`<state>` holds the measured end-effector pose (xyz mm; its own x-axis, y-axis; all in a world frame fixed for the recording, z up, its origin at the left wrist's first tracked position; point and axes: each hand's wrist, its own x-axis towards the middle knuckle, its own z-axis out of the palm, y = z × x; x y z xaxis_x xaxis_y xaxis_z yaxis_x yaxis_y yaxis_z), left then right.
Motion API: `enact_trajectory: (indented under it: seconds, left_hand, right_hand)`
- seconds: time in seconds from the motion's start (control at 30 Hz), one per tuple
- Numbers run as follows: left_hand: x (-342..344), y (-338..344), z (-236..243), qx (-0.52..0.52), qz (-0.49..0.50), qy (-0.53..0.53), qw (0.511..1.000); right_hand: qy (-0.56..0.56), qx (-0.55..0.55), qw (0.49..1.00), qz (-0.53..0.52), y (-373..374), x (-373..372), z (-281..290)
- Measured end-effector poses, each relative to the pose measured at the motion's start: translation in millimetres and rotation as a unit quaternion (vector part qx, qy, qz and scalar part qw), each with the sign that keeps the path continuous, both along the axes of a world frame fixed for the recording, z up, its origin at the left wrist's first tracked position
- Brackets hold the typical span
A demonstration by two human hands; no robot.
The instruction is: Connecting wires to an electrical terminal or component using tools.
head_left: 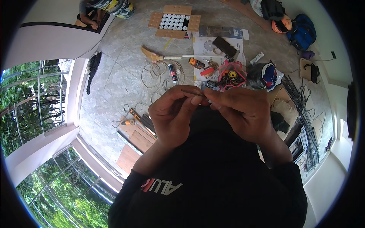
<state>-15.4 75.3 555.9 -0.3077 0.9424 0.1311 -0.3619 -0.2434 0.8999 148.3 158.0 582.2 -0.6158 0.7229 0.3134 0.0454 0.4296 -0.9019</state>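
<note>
My left hand [173, 114] and my right hand [243, 110] meet in front of my chest, fingertips together. Between them they pinch a thin dark rod-like piece [194, 92], possibly a wire or a slim tool; its exact kind is too small to tell. Both hands are closed on it, the left holding its left end and the right its right end. Far below on the floor lies a pink basket [232, 76] holding tools and a yellow roll.
An open cardboard box [175, 21] of white cans sits at the far side. A broom [159, 57], loose white cable [154, 74], spray cans, wood boards [135, 138] and a bundle of dark rods [304, 110] lie about. Another person [106, 9] crouches far left; bags [300, 30] lie far right.
</note>
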Motion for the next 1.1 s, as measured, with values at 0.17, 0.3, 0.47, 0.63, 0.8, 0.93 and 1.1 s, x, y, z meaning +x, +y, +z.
enact_trajectory:
  seconds: [0.17, 0.3, 0.47, 0.63, 0.8, 0.93, 1.1]
  left_hand:
    - [0, 5, 2, 0.004, 0.009, -0.029, 1.0]
    - [2, 7, 2, -0.014, 0.011, -0.019, 1.0]
    - [1, 12, 0, -0.01, -0.004, -0.001, 1.0]
    - [-2, 17, 1, 0.009, 0.0, -0.026, 1.0]
    - [3, 8, 2, -0.009, -0.006, 0.014, 1.0]
    - [-6, 8, 4, -0.058, -0.005, -0.002, 0.998]
    - [0, 4, 5, -0.034, -0.015, 0.012, 0.999]
  right_hand:
    - [-0.011, 0.005, 1.0, -0.002, 3, 2, -2]
    - [-0.01, 0.007, 1.0, -0.005, 4, 0, -2]
    - [-0.008, -0.005, 1.0, -0.004, 8, 0, -4]
    - [0.001, 0.008, 1.0, -0.009, 13, -3, -3]
    - [-0.029, 0.027, 0.999, 0.001, 11, 1, 4]
    - [-0.053, -0.012, 0.998, 0.013, 12, 5, 3]
    - [-0.035, 0.013, 0.999, 0.012, 6, 5, 8]
